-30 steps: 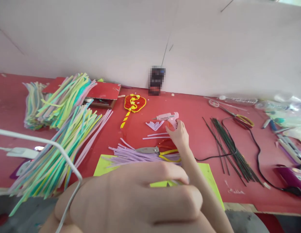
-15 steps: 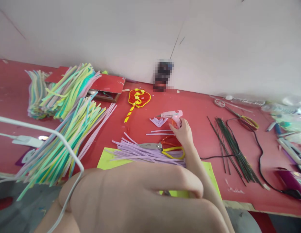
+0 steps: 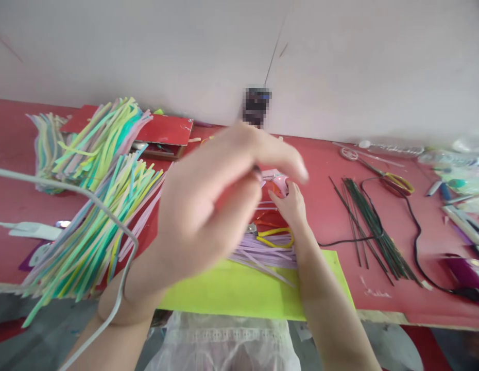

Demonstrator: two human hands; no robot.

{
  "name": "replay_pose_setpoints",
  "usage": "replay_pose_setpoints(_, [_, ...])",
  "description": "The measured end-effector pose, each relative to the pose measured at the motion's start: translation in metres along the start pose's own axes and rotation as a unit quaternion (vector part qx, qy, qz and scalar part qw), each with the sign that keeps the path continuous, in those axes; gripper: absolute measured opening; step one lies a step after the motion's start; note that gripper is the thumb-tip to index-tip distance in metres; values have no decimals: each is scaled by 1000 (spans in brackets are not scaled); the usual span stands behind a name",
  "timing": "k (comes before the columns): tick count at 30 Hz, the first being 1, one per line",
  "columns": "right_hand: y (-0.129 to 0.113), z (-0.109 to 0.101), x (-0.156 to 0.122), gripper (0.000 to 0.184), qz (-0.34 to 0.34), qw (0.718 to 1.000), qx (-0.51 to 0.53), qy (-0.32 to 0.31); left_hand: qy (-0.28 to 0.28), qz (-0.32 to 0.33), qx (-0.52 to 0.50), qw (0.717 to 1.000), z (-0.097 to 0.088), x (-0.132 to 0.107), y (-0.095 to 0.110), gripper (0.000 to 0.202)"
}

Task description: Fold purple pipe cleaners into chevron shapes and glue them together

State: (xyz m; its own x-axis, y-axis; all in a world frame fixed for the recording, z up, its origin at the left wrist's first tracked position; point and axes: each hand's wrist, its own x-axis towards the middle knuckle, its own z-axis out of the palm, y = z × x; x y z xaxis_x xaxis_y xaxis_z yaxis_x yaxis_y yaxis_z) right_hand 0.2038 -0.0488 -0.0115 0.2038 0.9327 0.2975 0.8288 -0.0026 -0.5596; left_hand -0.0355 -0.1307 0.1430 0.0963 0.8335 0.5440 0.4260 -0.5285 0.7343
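My left hand is raised close to the camera in the middle of the view and is blurred. Its thumb and fingers are pinched together, with a small dark thing at the fingertips that I cannot make out. Farther out, my right hand rests on the red table with its fingers curled around the handle of a pink glue gun. Just in front of that hand lie scissors with yellow and red handles on a bundle of lilac strips.
A yellow-green sheet lies at the table's near edge. Piles of pastel strips and a red box fill the left. A white cable crosses there. Green wires, a black cable, other scissors and a purple device are on the right.
My left hand has risen from the bottom of the view to the centre, now hiding the red and yellow ornament. My right hand has stayed at the glue gun.
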Motion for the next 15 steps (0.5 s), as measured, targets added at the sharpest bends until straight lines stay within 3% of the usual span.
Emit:
replay_pose_setpoints(1, [0, 0, 1, 51, 6, 1000, -6, -2, 37, 40, -28, 998, -6, 12, 14, 31])
replay_pose_setpoints(3, [1, 1, 3, 50, 10, 1000, -6, -10, 52, 58, -94, 993, -12, 31, 34, 34])
replay_pose_setpoints(7, [2, 1, 4, 52, 2, 1000, -8, -16, 46, 39, -76, 995, -10, 39, 38, 27])
replay_pose_setpoints(9, [1, 2, 4, 53, 1, 1000, -10, -17, -19, 47, -47, 998, -10, 34, 31, 33])
replay_pose_setpoints(11, [1, 2, 3, 53, 4, 1000, -12, -20, -124, 55, 9, 991, -9, 29, 17, 33])
replay_pose_setpoints(13, [1, 2, 3, 52, 7, 1000, -11, -21, -246, 35, 103, 963, -1, 26, -5, 29])
replay_pose_setpoints(15, [1, 2, 4, 51, 8, 1000, -11, -19, -332, -12, 169, 928, 16, 26, -35, 24])
